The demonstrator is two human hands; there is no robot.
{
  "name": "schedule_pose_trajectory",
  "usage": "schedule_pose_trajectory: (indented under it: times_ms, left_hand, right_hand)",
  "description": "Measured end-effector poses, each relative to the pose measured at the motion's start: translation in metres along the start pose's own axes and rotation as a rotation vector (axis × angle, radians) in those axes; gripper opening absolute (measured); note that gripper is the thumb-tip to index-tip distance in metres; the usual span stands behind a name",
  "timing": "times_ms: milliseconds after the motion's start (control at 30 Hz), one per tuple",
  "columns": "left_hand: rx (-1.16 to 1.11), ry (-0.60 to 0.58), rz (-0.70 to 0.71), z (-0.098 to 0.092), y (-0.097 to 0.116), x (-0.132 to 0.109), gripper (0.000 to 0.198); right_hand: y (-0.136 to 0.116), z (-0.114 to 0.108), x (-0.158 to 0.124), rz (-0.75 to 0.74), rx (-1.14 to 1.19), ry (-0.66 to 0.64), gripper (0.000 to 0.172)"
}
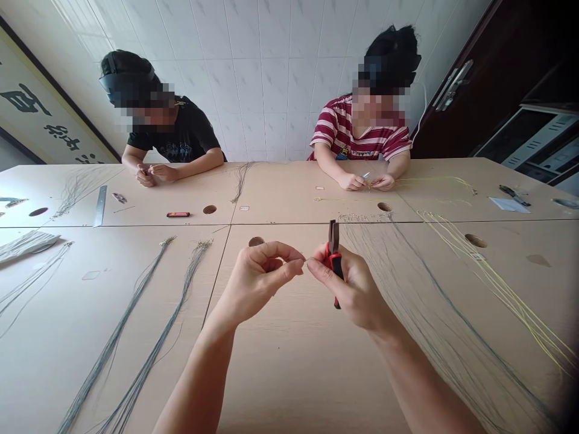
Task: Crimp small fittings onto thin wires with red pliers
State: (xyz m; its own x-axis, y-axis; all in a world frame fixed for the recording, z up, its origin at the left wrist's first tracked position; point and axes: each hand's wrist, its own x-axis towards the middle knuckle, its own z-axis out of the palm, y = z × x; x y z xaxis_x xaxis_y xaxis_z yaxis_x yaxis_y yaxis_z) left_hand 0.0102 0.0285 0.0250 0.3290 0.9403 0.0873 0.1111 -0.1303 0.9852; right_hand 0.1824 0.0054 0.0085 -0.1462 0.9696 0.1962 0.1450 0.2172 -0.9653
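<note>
My left hand point(260, 274) is held above the light wooden table point(289, 361), thumb and forefinger pinched on something very thin, likely a wire end, too small to name. My right hand point(350, 286) is closed around red-handled pliers point(333, 250) whose dark jaws point up and away from me. The fingertips of both hands almost meet at the centre. A wide spread of thin grey wires point(434, 313) lies on the table just right of my right hand.
Two bundles of grey wire point(149, 325) run across the table at left; yellow wires point(506, 289) lie at right. Two people sit opposite, each with hands together over small work. A metal ruler point(100, 205), a red-black tool point(178, 214) and pliers point(513, 194) lie farther off.
</note>
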Motion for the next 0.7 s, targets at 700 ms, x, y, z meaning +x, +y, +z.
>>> schedule_pose_trajectory:
  times_ms: [700]
  left_hand:
    - [-0.050, 0.010, -0.067, 0.0019, -0.0028, 0.0020, 0.008]
  right_hand:
    - [0.0015, 0.0005, 0.0021, 0.007, -0.063, -0.018, 0.022]
